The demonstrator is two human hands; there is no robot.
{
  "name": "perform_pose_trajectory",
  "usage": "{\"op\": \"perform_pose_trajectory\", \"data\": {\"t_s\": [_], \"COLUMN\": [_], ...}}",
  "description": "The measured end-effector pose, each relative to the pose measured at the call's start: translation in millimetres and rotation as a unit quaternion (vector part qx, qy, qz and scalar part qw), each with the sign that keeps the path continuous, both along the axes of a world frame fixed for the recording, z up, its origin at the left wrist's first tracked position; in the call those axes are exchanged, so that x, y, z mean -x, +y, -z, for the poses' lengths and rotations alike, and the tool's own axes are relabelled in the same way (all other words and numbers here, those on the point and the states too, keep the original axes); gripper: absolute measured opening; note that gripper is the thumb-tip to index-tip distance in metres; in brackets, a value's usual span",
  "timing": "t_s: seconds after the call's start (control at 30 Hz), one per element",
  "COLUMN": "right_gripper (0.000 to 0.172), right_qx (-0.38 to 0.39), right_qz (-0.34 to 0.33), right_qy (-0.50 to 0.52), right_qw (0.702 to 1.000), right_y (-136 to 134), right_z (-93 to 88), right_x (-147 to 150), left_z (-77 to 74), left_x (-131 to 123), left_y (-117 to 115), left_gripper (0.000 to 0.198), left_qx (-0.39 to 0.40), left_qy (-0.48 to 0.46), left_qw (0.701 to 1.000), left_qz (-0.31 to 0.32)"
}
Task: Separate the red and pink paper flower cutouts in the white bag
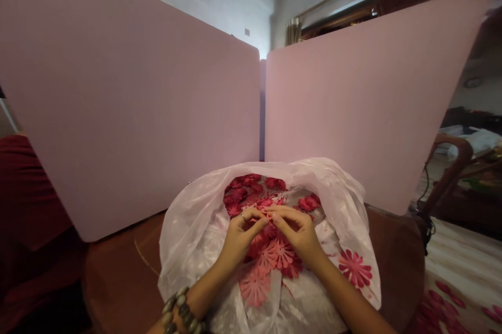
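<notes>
Head view: left hand and right hand together, low over the heap, fingertips meeting at the top of the pile; anything pinched between them too hidden to tell. Red and pink paper flowers massed inside a white plastic bag, its crumpled mouth spread open around them. Bag resting on a round wooden surface, bulging past the near edge. Thin ring on the left hand, beaded bracelet on the left wrist. Two pink partition boards rising behind the far edge. Past the right edge, a wooden chair arm and a black cable; below, a patterned floor rug with red petals.
</notes>
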State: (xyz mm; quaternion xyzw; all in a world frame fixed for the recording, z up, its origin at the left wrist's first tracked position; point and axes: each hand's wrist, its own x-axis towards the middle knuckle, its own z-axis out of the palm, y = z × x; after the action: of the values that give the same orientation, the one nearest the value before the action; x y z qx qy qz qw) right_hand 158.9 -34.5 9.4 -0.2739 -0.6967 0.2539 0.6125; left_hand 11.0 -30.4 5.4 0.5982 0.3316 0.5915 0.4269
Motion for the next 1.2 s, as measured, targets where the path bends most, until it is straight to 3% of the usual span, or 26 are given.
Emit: {"op": "perform_pose_trajectory", "data": {"t_s": [0.37,0.7,0.93,1.07,1.2], "right_gripper": [0.017,0.022,0.016,0.02,0.024], "right_qx": [-0.023,-0.106,-0.025,0.041,0.145], "right_qz": [0.015,0.064,0.072,0.147,0.204], "right_qy": [-0.02,-0.099,-0.058,-0.025,0.097], "right_qw": [0.999,0.987,0.995,0.988,0.963], "right_y": [1,4,3,8,21], "right_z": [1.4,13.7,9.3,7.4,6.7], "right_x": [0,2,6,1,-15], "left_z": [0.6,3.8,1.6,0.7,0.9], "left_x": [-1,-2,-2,-3,0], "left_y": [0,3,0,-2,0], "left_gripper": [0.021,0.018,0.016,0.018,0.017], "left_qx": [0.007,0.026,0.012,0.014,0.018], "left_qy": [-0.014,-0.005,0.014,0.021,-0.004], "left_qw": [1.0,1.0,1.0,1.0,0.999], "left_qz": [0.008,0.001,-0.006,-0.004,-0.026]}}
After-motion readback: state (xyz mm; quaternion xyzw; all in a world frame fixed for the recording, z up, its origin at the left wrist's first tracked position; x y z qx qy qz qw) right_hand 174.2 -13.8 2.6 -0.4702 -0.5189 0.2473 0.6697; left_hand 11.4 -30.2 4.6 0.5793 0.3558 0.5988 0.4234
